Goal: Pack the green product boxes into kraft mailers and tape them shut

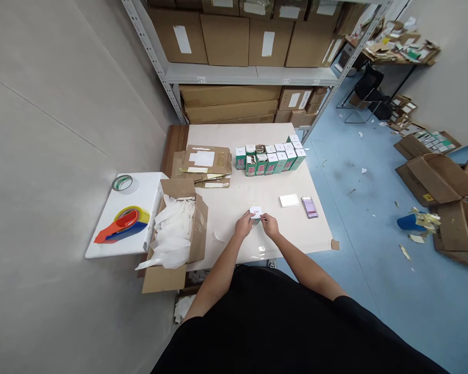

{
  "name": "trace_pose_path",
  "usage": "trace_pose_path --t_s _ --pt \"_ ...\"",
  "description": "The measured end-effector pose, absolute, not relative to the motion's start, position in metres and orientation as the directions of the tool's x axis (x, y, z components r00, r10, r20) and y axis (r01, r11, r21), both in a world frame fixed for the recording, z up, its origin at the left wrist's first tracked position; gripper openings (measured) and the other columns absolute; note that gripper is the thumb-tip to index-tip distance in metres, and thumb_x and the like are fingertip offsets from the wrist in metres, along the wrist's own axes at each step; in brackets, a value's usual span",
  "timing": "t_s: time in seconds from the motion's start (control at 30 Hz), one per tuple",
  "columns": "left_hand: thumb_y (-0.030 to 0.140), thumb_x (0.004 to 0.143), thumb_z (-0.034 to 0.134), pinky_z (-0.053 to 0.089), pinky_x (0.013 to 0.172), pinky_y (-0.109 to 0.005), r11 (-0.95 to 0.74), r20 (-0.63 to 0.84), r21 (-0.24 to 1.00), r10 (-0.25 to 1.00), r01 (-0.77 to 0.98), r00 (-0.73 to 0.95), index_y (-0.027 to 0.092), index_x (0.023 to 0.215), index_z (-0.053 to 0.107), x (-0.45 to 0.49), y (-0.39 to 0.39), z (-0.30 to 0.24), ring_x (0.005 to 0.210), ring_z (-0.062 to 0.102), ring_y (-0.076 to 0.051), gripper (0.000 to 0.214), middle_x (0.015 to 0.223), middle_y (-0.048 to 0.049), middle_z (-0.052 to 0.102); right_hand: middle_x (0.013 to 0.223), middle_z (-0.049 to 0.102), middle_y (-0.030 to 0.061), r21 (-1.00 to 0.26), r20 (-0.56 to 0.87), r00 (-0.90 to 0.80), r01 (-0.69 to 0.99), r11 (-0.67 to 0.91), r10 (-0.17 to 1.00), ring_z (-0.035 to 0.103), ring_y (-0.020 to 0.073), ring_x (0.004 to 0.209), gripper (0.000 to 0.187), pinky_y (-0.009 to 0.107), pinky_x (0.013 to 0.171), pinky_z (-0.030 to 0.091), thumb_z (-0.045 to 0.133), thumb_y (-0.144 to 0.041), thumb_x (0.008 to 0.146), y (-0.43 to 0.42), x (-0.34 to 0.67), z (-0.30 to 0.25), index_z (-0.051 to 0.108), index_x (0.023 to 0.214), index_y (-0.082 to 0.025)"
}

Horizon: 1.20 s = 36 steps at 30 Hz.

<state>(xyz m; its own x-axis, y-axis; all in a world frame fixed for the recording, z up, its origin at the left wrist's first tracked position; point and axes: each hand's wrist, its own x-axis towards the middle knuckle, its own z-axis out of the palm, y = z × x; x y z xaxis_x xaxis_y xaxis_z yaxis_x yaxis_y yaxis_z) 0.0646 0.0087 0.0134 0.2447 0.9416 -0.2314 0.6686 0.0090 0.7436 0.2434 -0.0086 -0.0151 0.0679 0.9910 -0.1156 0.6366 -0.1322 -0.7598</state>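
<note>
A small green-and-white carton point(255, 211) stands near the front of the table, its white top facing up. From its left side my left hand point(244, 225) grips it with closed fingers. My right hand point(270, 226) pinches at its right edge; the exact fingertip contact is too small to make out. Beyond the hands, similar green-and-white cartons point(281, 161) stand in rows, a few with open tops. To the right lie a white stack, perhaps cards or labels point(289, 200), and a blurred purple item point(309, 206).
Flattened cardboard point(222, 159) lies at the table's back left. An open cardboard box point(198, 228) of white paper stands left, beside a white stand with an orange tape dispenser point(119, 227) and tape roll point(122, 182). Shelving point(253, 74) rises behind. Someone's arm shows at far right.
</note>
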Motion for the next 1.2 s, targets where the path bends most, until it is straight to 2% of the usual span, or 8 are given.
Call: trace_pose_path --t_s 0.27,0.63,0.8,0.93,1.03,1.1,1.2 --pt "0.029 0.103 0.047 0.05 0.104 -0.036 0.0 -0.291 0.674 0.919 0.739 0.265 0.036 0.141 0.062 0.061 0.009 0.025 0.122 0.066 -0.025 0.041 0.157 0.0021 0.053 0.095 0.077 0.0057 -0.731 -0.09 0.076 0.673 -0.118 0.993 0.069 0.0217 0.081 0.02 0.029 0.076 0.05 0.045 -0.033 0.096 -0.009 0.24 -0.015 0.063 0.091 -0.024" --pt "0.033 0.107 0.038 0.052 0.099 -0.037 -0.068 -0.305 0.592 0.903 0.803 0.302 0.036 0.144 0.057 0.061 0.007 0.021 0.117 0.068 -0.025 0.042 0.163 -0.0009 0.044 0.095 0.076 0.0054 -0.702 -0.075 0.098 0.702 -0.122 0.992 0.068 0.0214 0.081 0.023 0.028 0.075 0.049 0.04 -0.034 0.101 -0.014 0.234 -0.013 0.06 0.099 -0.024" --pt "0.034 0.107 0.038 0.053 0.1 -0.04 -0.091 -0.297 0.573 0.903 0.815 0.31 0.037 0.143 0.06 0.061 0.005 0.02 0.116 0.069 -0.027 0.042 0.165 -0.0019 0.041 0.1 0.077 0.0066 -0.652 -0.082 0.12 0.745 -0.144 0.989 0.07 0.0213 0.088 0.023 0.029 0.08 0.051 0.041 -0.029 0.101 -0.018 0.229 -0.011 0.063 0.098 -0.023" --pt "0.041 0.105 0.046 0.051 0.106 -0.043 -0.091 -0.286 0.608 0.902 0.789 0.323 0.036 0.141 0.063 0.059 0.004 0.012 0.121 0.067 -0.028 0.04 0.167 -0.0029 0.037 0.115 0.076 0.0071 -0.641 -0.115 0.125 0.749 -0.17 0.986 0.072 0.0211 0.097 0.031 0.032 0.09 0.054 0.043 -0.018 0.097 -0.029 0.226 -0.012 0.067 0.115 -0.023" --pt "0.029 0.099 0.057 0.048 0.111 -0.043 -0.084 -0.252 0.693 0.902 0.716 0.349 0.034 0.143 0.061 0.057 0.003 0.002 0.13 0.062 -0.029 0.044 0.168 -0.0033 0.035 0.129 0.073 0.0057 -0.677 -0.167 0.133 0.705 -0.211 0.977 0.072 0.0208 0.106 0.05 0.035 0.096 0.055 0.046 -0.009 0.089 -0.039 0.225 -0.015 0.06 0.135 -0.025" --pt "0.016 0.095 0.058 0.046 0.114 -0.041 -0.059 -0.222 0.764 0.91 0.642 0.349 0.031 0.144 0.061 0.056 0.003 -0.004 0.135 0.058 -0.027 0.052 0.167 -0.0029 0.037 0.134 0.07 0.0046 -0.698 -0.206 0.143 0.672 -0.248 0.968 0.071 0.0206 0.112 0.062 0.035 0.097 0.056 0.048 -0.007 0.084 -0.042 0.224 -0.016 0.055 0.142 -0.026" --pt "0.003 0.087 0.055 0.047 0.114 -0.037 0.027 -0.222 0.834 0.931 0.551 0.291 0.029 0.144 0.061 0.052 0.007 -0.008 0.137 0.057 -0.024 0.063 0.163 -0.0012 0.044 0.133 0.071 0.0023 -0.705 -0.233 0.139 0.658 -0.266 0.963 0.071 0.0209 0.111 0.068 0.036 0.098 0.056 0.051 -0.008 0.081 -0.038 0.219 -0.017 0.055 0.145 -0.029"
